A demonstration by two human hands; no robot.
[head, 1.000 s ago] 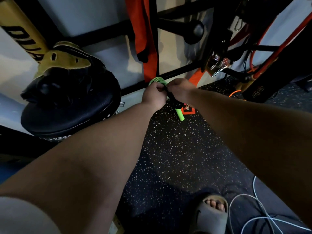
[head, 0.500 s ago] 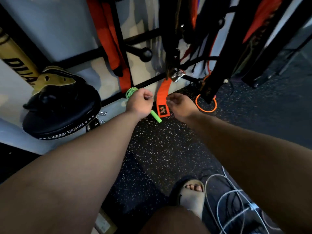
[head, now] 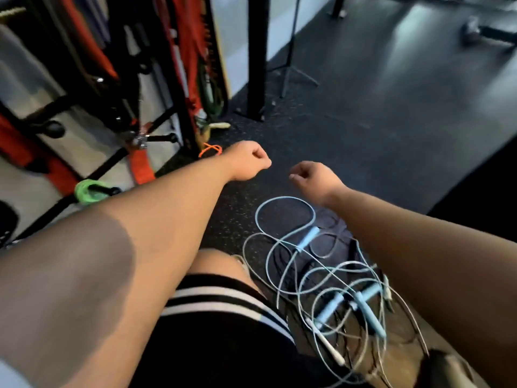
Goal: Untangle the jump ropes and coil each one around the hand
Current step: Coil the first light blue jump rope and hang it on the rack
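both hands reach out over the speckled floor (head: 363, 121) holding nothing: the left hand (head: 247, 161) has its fingers curled together into a fist, while the right hand (head: 316, 179) hangs with fingers loosely bent and apart. the tangled pale blue jump ropes (head: 307, 239) lie on the floor near and right, partly under the right forearm. a coiled green rope (head: 89, 190) sits at the left, just beside the left forearm.
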